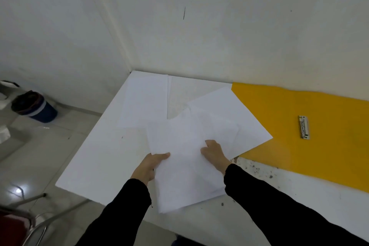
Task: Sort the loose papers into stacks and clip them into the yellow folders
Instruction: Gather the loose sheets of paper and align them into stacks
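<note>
On the floor beyond the table's left edge stands a dark blue plastic bin (35,107) with a black liner, and a red chair (12,225) with a metal frame sits nearer the person. Neither touches the work. On the white table (95,166), a squared stack of white sheets (143,102) lies at the far left corner.

Nearer the front edge, the left hand (150,166) grips the left edge of a loose sheaf of white papers (183,177), thumb on top. The right hand (214,155) rests on the sheaf's right part with fingers curled, seemingly pinching the upper sheets. More skewed white sheets (235,118) fan out beyond it. Their right corner lies over the left edge of the open yellow card folder (311,158), which runs along the table's far edge. Its silver metal clip (304,127) lies bare, well apart from any paper.

The step in hand looks like gathering. It would go best by drawing the fanned sheets in under the sheaf, then tapping the edges square on the table before moving towards the clip. The overlapping corner is in the way: it must come off the folder first, without creasing.
</note>
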Available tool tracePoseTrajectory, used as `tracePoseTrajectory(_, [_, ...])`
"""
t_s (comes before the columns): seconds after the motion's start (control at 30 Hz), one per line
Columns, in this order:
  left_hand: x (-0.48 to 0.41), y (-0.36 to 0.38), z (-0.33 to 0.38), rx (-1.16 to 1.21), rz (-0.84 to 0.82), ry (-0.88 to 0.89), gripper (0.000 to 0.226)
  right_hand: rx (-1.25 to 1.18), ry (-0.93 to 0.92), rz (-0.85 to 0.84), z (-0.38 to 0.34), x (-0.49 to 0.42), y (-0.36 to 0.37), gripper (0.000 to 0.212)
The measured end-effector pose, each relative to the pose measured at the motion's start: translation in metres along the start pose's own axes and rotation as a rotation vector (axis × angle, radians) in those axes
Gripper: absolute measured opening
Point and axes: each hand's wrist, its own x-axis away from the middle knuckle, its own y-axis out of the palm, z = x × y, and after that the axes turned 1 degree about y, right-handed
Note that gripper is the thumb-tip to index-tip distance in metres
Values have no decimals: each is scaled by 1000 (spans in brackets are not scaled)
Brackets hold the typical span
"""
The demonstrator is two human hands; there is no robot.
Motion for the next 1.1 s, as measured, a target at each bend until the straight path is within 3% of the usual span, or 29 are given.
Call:
tracePoseTrajectory(0.13, [10,5,-5,44,65,18,55,145,16,62,1,4,-1,21])
tracePoseTrajectory(0.2, [13,5,-5,69,82,39,52,255,38,123,1,6,-8,3])
tracePoseTrajectory(0.3, [12,1,-6,63,90,77,58,275,95,280,8,1,-19,32])
tracePoseTrajectory(0.47, [24,-1,-2,-24,125,81,37,337,243,468,13,-1,-24,47])
tracePoseTrajectory(0.67, [24,4,2,-95,155,99,14,-60,391,517,-1,-7,-18,47])
tracePoseTrajectory(0.77, [18,4,2,-83,158,119,29,-286,375,512,-2,-7,-14,39])
tracePoseTrajectory(0.97, [0,-16,11,-131,58,41,24,-335,230,501,2,-5,1,30])
tracePoseTrajectory(1.1, [-12,-35,25,-190,30,59,35,-347,123,567,-14,-9,-29,29])
